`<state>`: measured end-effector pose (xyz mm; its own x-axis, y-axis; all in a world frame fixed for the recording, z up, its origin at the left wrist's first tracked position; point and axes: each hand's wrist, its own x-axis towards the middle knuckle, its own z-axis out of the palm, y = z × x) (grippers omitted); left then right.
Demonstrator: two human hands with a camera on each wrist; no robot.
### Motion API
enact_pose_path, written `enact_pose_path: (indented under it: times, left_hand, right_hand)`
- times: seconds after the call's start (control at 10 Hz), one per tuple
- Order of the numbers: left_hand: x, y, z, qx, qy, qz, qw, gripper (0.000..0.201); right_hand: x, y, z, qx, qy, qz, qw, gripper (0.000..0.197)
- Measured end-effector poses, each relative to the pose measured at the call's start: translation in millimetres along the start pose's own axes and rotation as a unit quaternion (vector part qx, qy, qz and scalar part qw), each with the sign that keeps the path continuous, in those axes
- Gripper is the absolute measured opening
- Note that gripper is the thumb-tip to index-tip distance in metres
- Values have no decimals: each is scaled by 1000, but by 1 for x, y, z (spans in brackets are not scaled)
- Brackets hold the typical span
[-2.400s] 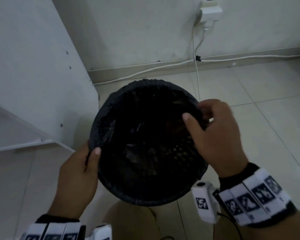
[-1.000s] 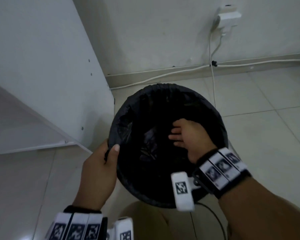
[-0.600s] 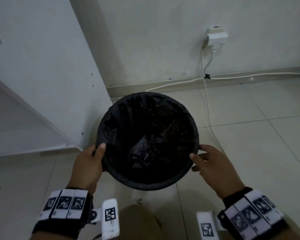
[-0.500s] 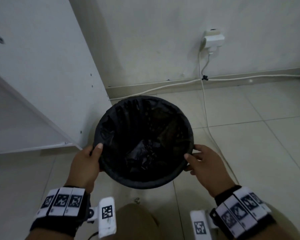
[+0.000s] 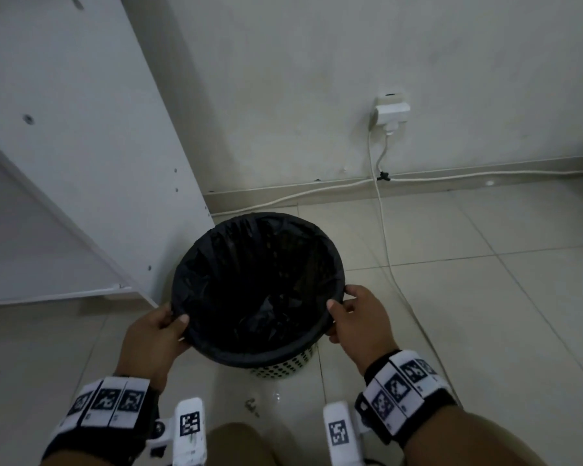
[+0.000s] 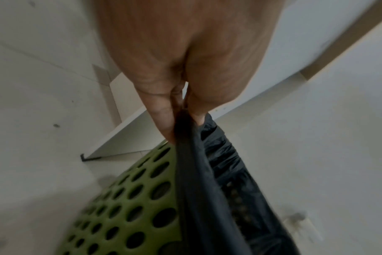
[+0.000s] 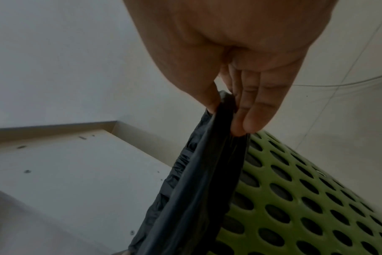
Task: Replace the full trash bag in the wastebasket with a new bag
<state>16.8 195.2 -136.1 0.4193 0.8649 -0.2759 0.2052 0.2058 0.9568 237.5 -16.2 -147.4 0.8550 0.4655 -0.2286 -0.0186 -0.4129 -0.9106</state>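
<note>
Now both hands [image 5: 249, 326] pinch the black bag's [image 5: 249, 264] rim.

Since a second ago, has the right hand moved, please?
Yes. The right hand has come out of the trash bag and now pinches its rim on the side towards the white cable.

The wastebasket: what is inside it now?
A black trash bag lines the wastebasket, its edge folded over the rim. Crumpled black plastic lies at the bottom. Anything beneath it is covered.
</note>
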Motion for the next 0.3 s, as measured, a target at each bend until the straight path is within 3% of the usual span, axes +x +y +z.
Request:
enact_pose_path:
  times: [0.1,0.2,0.3]
  left_hand:
    - [9,3,1,48,-9,3,999,24]
    - [19,1,-6,58,-19,-47,997,24]
    - [15,9,-18,219,-30,-116,968,55]
  right_hand:
    - [-1,-1,4,-36,-2,-7,999,39]
    - [-2,-10,4,-48,-10,22,999,38]
    - [-13,-32,-9,-94,-35,84,991,57]
